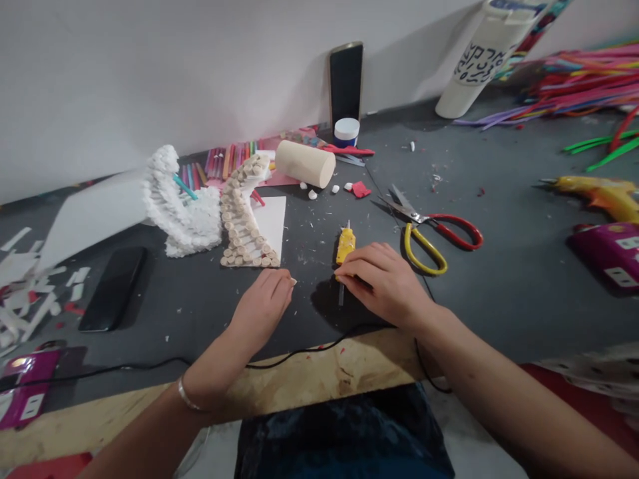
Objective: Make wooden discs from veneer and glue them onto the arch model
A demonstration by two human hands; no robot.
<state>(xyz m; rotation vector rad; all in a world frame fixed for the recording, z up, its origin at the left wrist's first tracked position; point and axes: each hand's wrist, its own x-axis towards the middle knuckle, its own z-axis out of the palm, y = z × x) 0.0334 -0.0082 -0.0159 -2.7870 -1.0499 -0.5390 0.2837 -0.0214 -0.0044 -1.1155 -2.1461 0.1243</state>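
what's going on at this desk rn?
A person's left grip pinches a small white piece; the right grip is at a yellow glue gun, though how firmly it holds it isn't clear. A curved model faced with round stick ends stands just beyond the left. Open scissors lie off to the right.

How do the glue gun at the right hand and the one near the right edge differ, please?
The held glue gun is in the right hand; the outer glue gun is untouched. The held glue gun points away from the person, the outer glue gun to the left. Both are yellow.
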